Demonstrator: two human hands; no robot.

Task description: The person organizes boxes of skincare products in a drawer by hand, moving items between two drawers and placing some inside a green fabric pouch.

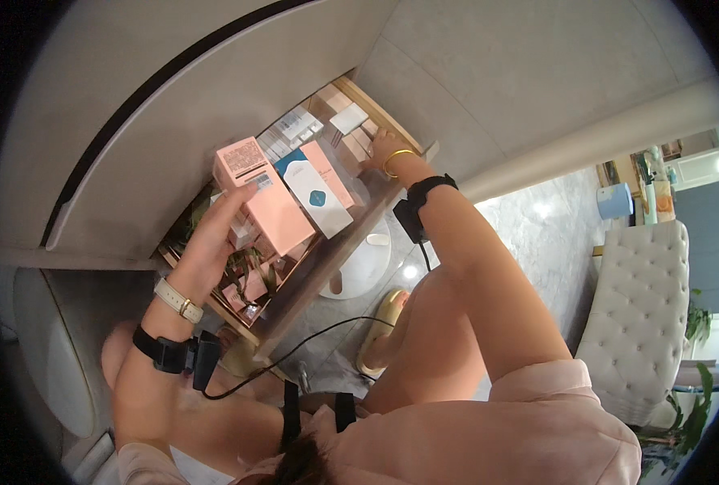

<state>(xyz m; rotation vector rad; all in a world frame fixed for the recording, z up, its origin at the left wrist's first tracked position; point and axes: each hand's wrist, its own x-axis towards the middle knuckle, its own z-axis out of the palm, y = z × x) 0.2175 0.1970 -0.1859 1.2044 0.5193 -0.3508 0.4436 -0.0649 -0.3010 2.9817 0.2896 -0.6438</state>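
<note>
A pink box (274, 206) is tilted over the open drawer (376, 109). The left hand (224, 217) has hold of it. The thumb lies on the pink side of the box, and the other fingers are mostly hidden, so I cannot see how they bend.

Just beside the pink box, on its right, is a white and blue box (315, 194). A thin pink box (329, 171) lies along the other side of that one.

The right hand (385, 149) is at the right end of the drawer, its fingers bent over and down by some small boxes (355, 150). I cannot tell if it is pinching one. Near it is a little white box (348, 119). At the drawer's left end are green leafy bits and small pink things (250, 284).

The left wrist has a watch with a white band (177, 301), and the right wrist has a gold bracelet (397, 158). Both arms wear black straps, and a black cord (299, 337) hangs near the legs.

On the shiny gray floor (529, 250) there is a yellow slipper (373, 331) on a foot. Over on the right stands a pale, buttoned bench (638, 315), with a light blue bucket (614, 200) behind it.
</note>
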